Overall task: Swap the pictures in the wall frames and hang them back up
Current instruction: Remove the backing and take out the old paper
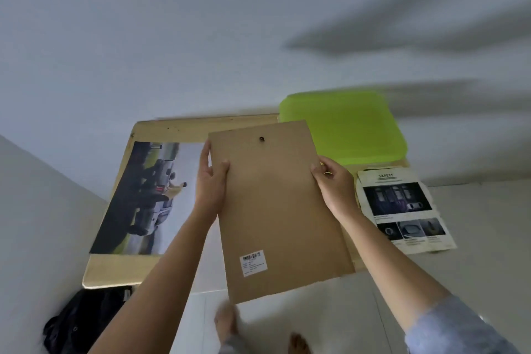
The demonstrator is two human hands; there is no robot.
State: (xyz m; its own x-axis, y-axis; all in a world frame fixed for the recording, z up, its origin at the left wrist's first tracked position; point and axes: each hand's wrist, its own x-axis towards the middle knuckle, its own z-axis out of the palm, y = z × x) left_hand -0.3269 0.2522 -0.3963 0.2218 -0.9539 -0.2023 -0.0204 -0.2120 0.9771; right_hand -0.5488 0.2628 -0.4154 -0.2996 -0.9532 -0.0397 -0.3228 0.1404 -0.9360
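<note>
- Left hand [211, 184] and right hand [334, 181]: each grip pinches an edge of the board [275, 210].
- Bench [172, 127] against the wall [201, 37].
- Round the board: photo [143, 198] at 9 o'clock, tray [342, 129] at 1, sheet [402, 210] at 3.

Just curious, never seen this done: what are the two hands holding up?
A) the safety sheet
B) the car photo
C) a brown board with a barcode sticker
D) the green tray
C: the left hand and right hand grip the side edges of the brown board, barcode sticker low on it; car photo and safety sheet lie unheld.
</note>
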